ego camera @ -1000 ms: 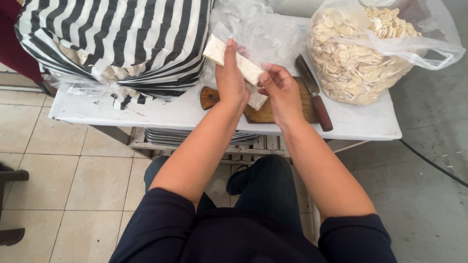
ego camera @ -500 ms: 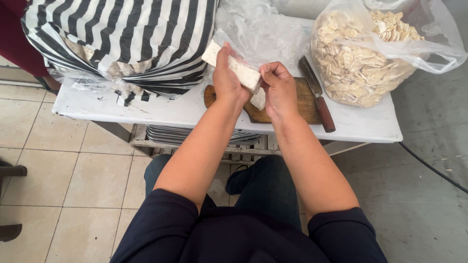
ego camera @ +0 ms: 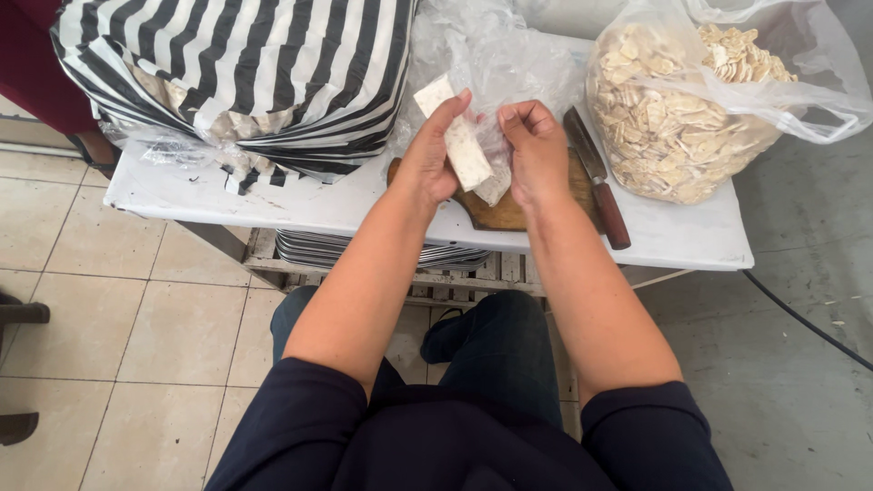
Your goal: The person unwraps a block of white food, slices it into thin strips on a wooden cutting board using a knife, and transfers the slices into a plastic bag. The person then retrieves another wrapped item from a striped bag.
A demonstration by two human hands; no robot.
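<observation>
Knife (ego camera: 596,186) on board (ego camera: 496,214) between striped bag (ego camera: 245,73) left and chip bag (ego camera: 682,118) right, all on table (ego camera: 273,202)

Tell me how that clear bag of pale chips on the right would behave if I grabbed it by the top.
The clear bag would likely sag and shift, since its thin film looks floppy and the loose pale chips bulge it outward. It seems bulky yet probably light. Its open mouth could spill chips if tipped toward the knife.
</observation>
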